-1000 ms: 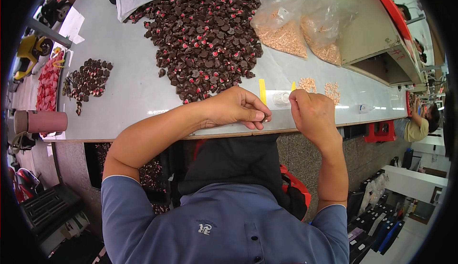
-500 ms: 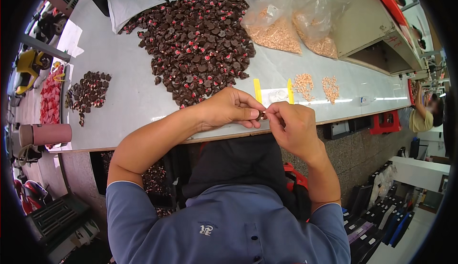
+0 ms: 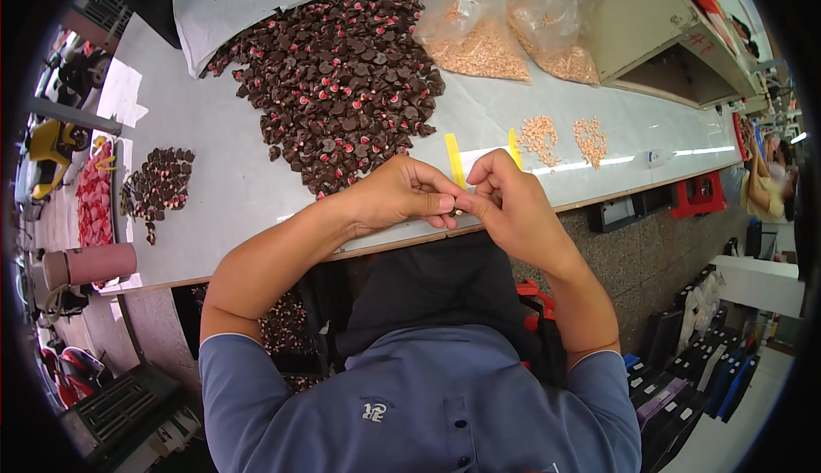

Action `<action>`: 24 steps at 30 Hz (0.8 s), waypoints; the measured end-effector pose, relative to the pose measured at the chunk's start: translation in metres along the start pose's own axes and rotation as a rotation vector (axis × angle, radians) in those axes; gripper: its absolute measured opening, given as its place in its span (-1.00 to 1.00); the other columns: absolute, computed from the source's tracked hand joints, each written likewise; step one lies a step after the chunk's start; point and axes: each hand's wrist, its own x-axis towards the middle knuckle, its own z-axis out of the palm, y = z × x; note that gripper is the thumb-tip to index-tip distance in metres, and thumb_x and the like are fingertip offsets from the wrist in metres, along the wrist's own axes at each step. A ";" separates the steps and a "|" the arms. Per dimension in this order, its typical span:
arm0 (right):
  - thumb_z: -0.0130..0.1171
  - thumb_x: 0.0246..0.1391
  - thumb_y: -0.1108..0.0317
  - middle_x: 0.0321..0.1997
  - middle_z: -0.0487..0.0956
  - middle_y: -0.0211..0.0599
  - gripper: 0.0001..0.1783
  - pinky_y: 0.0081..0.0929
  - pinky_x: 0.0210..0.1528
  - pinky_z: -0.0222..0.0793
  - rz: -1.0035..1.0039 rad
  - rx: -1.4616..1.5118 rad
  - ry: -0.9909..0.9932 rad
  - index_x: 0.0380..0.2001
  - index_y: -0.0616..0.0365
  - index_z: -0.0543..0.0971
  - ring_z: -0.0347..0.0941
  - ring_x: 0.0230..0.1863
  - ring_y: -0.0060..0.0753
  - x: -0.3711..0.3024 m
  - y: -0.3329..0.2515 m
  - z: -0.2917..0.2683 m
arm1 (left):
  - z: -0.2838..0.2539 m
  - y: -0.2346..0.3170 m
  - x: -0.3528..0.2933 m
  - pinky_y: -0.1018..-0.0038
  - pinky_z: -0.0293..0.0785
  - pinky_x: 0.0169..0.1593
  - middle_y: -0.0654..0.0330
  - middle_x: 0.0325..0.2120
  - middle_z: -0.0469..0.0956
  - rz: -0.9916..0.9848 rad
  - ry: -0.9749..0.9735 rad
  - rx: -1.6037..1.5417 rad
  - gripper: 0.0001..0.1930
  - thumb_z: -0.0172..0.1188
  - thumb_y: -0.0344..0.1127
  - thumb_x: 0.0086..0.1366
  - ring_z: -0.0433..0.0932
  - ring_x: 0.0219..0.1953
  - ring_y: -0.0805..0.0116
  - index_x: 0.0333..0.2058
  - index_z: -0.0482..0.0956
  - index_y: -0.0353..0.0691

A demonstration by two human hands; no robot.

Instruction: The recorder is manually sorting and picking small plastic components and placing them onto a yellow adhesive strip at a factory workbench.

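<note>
Over the front edge of the table, my left hand [image 3: 402, 195] pinches a small dark piece [image 3: 459, 211] between thumb and fingers. My right hand [image 3: 517, 212] meets it there, thumb pressed at the piece and fingers curled. Most of the piece is hidden by the fingertips. Beyond my hands spreads a big heap of dark brown pieces [image 3: 342, 88], some showing red and white faces. Yellow tape strips [image 3: 455, 161] lie on the table just past my fingers. Two little piles of beige bits, a left pile [image 3: 539, 138] and a right pile [image 3: 590, 141], lie to the right.
Clear plastic bags of beige bits, one [image 3: 479, 45] beside another [image 3: 560, 54], stand at the back near an open-fronted box [image 3: 676, 71]. At left lie a smaller dark pile [image 3: 158, 184], a tray of red and pink pieces [image 3: 94, 199] and a pink flask [image 3: 101, 263].
My right hand has turned, its thumb now extended against the piece and its index finger raised and curled. My left hand keeps its pinch. The whole view has shifted slightly.
</note>
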 end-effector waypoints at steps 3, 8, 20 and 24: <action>0.26 0.14 0.52 -0.58 0.36 -0.49 -0.75 -0.66 -0.53 0.12 -0.003 0.033 -0.014 -0.26 0.22 0.35 0.20 -0.55 -0.75 0.000 0.000 -0.003 | -0.001 -0.003 0.000 0.52 0.61 -0.19 0.04 -0.24 0.67 -0.010 0.022 0.023 -0.75 0.28 -0.38 0.29 0.67 -0.29 0.36 -0.11 0.64 -0.39; 0.19 0.16 0.54 -0.42 0.45 -0.51 -0.84 -0.73 -0.36 0.26 0.008 0.419 0.125 -0.24 0.18 0.41 0.34 -0.39 -0.77 -0.003 0.021 -0.010 | 0.002 0.000 0.000 0.54 0.61 -0.20 -0.07 -0.16 0.66 -0.019 -0.006 -0.025 -0.76 0.29 -0.40 0.27 0.68 -0.31 0.34 -0.13 0.64 -0.39; 0.14 0.23 0.52 -0.33 0.49 -0.48 -0.89 -0.74 -0.28 0.31 -0.194 0.279 0.724 -0.20 0.23 0.44 0.36 -0.35 -0.76 -0.022 0.084 -0.016 | 0.000 0.003 -0.003 0.57 0.62 -0.28 -0.04 -0.11 0.63 0.145 -0.087 -0.141 -0.79 0.34 -0.48 0.20 0.69 -0.23 0.24 -0.16 0.63 -0.28; 0.13 0.23 0.52 -0.31 0.49 -0.43 -0.89 -0.67 -0.24 0.34 -0.299 0.137 0.771 -0.19 0.25 0.45 0.39 -0.30 -0.65 -0.015 0.096 -0.012 | -0.006 0.016 -0.024 0.54 0.61 -0.27 -0.04 -0.06 0.59 0.224 0.000 0.027 -0.72 0.36 -0.39 0.22 0.68 -0.20 0.25 -0.10 0.57 -0.28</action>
